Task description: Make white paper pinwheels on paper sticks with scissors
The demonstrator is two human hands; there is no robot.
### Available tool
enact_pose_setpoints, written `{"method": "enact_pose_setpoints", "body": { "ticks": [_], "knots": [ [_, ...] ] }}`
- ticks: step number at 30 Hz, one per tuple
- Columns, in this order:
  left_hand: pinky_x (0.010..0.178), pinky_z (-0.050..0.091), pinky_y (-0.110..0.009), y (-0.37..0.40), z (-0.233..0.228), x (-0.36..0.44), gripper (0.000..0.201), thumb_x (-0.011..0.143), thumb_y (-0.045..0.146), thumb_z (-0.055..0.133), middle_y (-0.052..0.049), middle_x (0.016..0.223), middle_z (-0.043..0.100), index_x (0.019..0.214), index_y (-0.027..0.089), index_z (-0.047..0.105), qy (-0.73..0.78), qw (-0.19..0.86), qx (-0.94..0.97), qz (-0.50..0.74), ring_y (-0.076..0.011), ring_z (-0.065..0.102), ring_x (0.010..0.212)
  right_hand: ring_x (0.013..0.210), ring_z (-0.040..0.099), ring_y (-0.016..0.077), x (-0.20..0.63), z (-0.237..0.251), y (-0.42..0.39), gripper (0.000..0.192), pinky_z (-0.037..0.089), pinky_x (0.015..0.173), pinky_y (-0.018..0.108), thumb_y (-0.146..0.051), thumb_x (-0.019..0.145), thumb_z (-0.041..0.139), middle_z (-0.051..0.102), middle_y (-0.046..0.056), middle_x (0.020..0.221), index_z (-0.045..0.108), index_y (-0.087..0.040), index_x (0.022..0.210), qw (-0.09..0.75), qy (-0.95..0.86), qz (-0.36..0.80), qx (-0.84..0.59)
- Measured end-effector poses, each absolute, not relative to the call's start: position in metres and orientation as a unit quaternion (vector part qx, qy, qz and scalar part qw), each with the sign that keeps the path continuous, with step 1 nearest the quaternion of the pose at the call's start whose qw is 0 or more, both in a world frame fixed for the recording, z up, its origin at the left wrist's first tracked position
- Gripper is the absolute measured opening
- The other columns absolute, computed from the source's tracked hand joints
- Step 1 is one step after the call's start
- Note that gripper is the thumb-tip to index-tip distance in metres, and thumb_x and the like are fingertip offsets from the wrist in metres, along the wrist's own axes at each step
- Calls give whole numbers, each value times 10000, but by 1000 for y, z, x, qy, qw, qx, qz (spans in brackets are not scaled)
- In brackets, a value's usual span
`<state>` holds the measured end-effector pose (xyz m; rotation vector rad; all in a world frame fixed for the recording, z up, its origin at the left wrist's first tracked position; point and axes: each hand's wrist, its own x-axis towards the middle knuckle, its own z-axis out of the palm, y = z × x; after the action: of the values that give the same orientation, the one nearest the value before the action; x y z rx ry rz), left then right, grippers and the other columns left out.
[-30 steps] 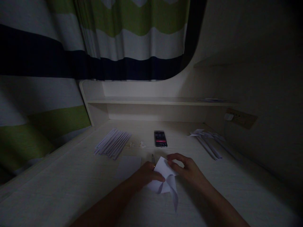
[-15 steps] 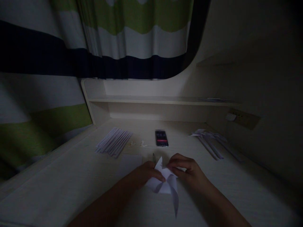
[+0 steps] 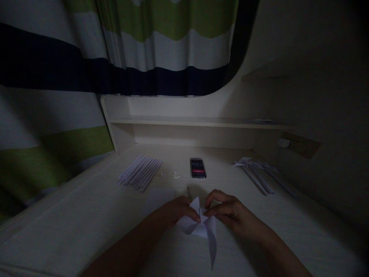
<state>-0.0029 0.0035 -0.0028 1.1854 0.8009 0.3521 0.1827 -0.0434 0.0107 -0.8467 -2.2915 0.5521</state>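
Observation:
A white sheet of paper (image 3: 199, 230), cut and curled into several points like a pinwheel, is between my two hands above the table. My left hand (image 3: 181, 209) grips it from the left, with the thumb pressed down near its middle. At the paper's right upper part, my right hand (image 3: 227, 209) pinches a flap between thumb and fingers. One pointed corner stands up between the hands, and a long strip hangs toward me. The tip of a pen-like thing (image 3: 188, 191) shows just beyond my left hand; its other end is hidden.
Rolled paper sticks (image 3: 140, 172) lie side by side at left, near small pale pieces (image 3: 175, 174). A flat paper sheet (image 3: 158, 197) lies beyond my left arm. A phone (image 3: 198, 168) is farther back. Paper pinwheels on sticks (image 3: 255, 173) lie at right, below a wall socket (image 3: 300, 144).
My right hand's fingers have shifted slightly inward and down on the paper, bringing a flap toward its middle. My left thumb stays pressed on the paper.

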Motion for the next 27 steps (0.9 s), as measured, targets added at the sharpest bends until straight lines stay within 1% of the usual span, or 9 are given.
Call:
{"method": "enact_pose_setpoints", "body": {
  "ticks": [9,17,22,27],
  "knots": [
    [521,352,-228,6,-6,-3,149,444,82,635,28,529,587,582,137,635,366,744,539,151,-114,506,494,888,486,134,182,9,-43,305,409,774,288,-78,787,426,497,26,912,644,-270,880,295,-879,202,-317],
    [504,353,-219,6,-7,-3,137,451,96,625,40,491,575,583,133,631,385,746,523,147,-100,487,457,911,465,136,183,5,-42,321,396,799,311,-57,779,433,472,26,937,633,-275,906,288,-885,188,-315],
    [497,345,-211,8,-10,-4,121,463,98,627,37,505,572,580,130,627,369,750,527,155,-98,491,471,909,454,134,182,7,-43,323,398,791,304,-75,796,422,468,25,931,628,-292,918,285,-886,178,-319],
    [483,329,-203,9,-10,-4,116,469,122,647,34,503,565,582,136,625,376,748,520,170,-94,479,469,913,456,132,182,7,-43,354,396,788,295,-42,780,417,469,25,935,630,-288,920,284,-886,171,-323]
  ]
}}
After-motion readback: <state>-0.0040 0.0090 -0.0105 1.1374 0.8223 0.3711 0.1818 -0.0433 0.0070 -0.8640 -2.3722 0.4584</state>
